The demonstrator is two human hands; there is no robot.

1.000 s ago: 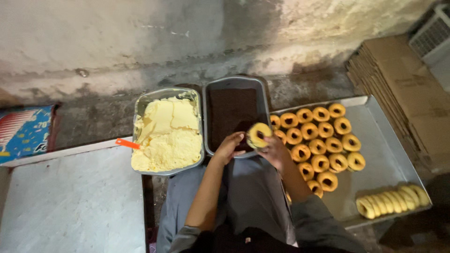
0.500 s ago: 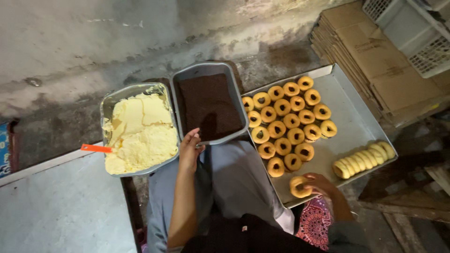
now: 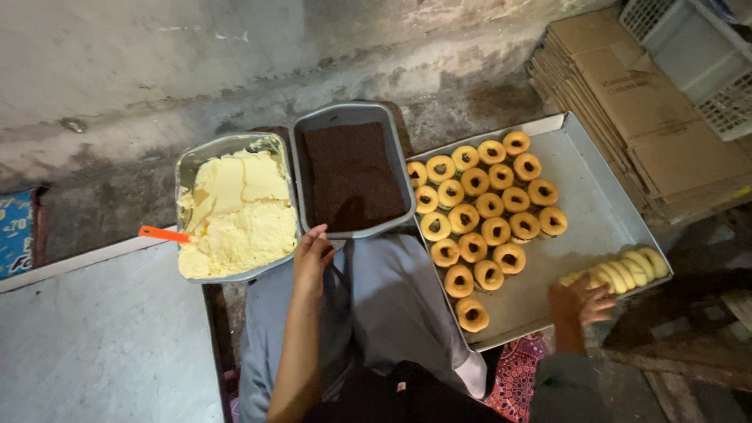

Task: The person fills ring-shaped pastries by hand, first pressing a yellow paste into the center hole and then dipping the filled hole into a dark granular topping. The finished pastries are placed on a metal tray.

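The right hand (image 3: 581,301) lies with fingers spread at the near end of a row of plain doughnuts (image 3: 619,272) stood on edge, touching it, at the near right edge of the big metal tray (image 3: 595,211). Filled doughnuts (image 3: 486,210) lie flat in rows on the tray's left half. The left hand (image 3: 312,257), loosely curled and holding nothing, rests at the near rim of the chocolate-sprinkle pan (image 3: 351,172), left of the tray. Further left sits a pan of pale cream (image 3: 233,205) with an orange-handled spatula (image 3: 164,233).
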